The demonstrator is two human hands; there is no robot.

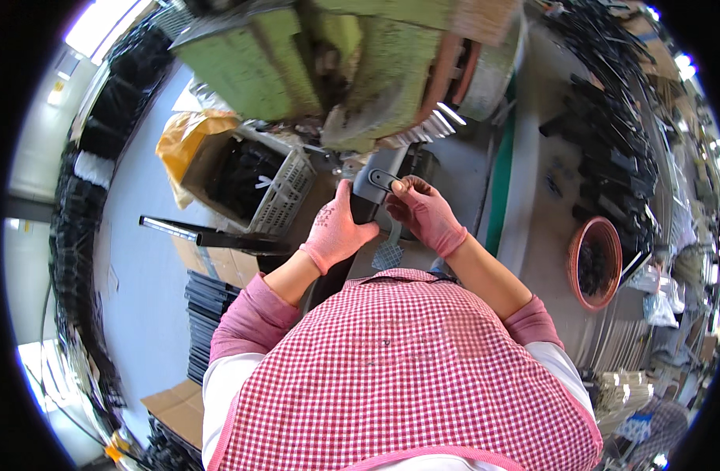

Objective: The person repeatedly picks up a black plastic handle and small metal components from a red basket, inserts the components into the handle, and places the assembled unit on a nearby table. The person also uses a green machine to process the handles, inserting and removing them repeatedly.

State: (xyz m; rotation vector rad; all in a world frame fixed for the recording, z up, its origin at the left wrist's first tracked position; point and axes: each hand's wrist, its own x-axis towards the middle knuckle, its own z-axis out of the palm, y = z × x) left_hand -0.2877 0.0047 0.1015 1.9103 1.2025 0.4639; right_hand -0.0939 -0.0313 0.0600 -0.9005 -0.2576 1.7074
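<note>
In front of me, under the green machine (368, 71), a dark grey bar-shaped part (364, 188) with a small black oval piece (381, 180) on its end points toward the machine head. My left hand (332, 231), in a pink glove, is closed along the part's left side; its far fingers are hidden. My right hand (429, 217), gloved in pink with darkened fingertips, pinches at the right end of the black oval piece. The tips of both hands are close together just below the machine.
A white plastic crate (293, 188) of black parts and a yellow sack (179, 149) stand at the left. Dark bars (207, 314) are stacked below them. At the right are a red-brown basket (577, 267) and piles of black parts (611, 149). A foot pedal (388, 255) shows below my hands.
</note>
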